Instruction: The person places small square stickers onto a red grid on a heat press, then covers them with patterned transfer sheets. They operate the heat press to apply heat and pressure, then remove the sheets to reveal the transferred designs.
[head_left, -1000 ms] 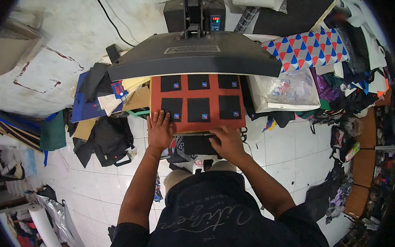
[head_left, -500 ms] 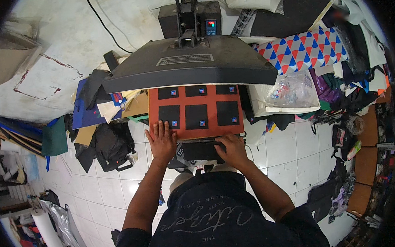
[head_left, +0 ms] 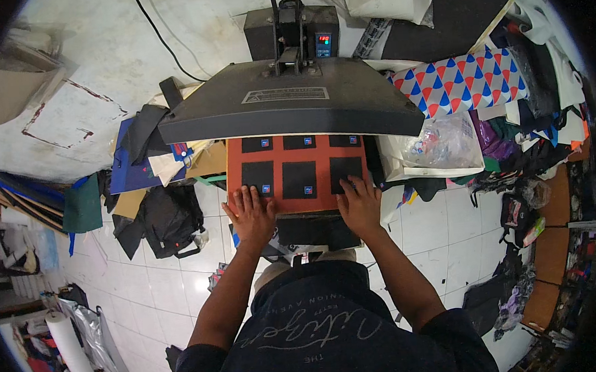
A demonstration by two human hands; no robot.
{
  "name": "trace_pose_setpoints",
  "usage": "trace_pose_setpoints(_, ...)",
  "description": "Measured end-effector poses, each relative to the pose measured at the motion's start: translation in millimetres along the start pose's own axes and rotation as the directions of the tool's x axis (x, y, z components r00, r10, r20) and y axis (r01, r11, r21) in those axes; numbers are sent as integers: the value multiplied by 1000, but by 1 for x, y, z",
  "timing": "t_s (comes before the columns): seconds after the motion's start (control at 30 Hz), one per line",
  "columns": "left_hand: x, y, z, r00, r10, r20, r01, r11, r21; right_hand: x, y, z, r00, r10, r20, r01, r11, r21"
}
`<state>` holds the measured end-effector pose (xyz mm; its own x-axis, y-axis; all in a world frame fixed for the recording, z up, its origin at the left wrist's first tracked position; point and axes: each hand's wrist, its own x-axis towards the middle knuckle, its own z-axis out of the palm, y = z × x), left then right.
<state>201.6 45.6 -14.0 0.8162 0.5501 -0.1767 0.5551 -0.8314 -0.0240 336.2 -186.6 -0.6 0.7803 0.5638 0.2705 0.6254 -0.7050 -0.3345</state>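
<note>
Resting open-handed on black squares (head_left: 299, 174) laid flat over a red pad (head_left: 278, 178).
Touching the lower-left square (head_left: 258, 175) with the left hand (head_left: 254, 220), open and spread; partly covering the lower-right square (head_left: 345, 168) with the right hand (head_left: 361, 209), likewise open with fingers apart. Arranged in two rows of three on the red pad, with the upper row (head_left: 300, 142) partly hidden by the press head (head_left: 287, 115).

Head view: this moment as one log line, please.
left hand: fingers at near-left black square | right hand: fingertips over near-right black square | red pad: six squares visible | dark plate: over pad's far side
</note>
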Motion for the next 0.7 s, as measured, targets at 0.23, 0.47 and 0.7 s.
trace_pose_setpoints(0.23, 1, -6, 17, 983, 15, -185, -27, 997, -66, -1, 12, 28, 997, -81, 1, 80, 985, -151)
trace_pose_setpoints(0.47, 3, -4, 18, 973, -7, -232, -30, 987, -155, 2, 15, 29, 996, -93, 8, 94, 986, -139)
trace_pose_setpoints(0.7, -7, -24, -7, 929, -99, -358, -106, 854, -510, 5, 9, 6, 998, -62, 16, 62, 997, -51)
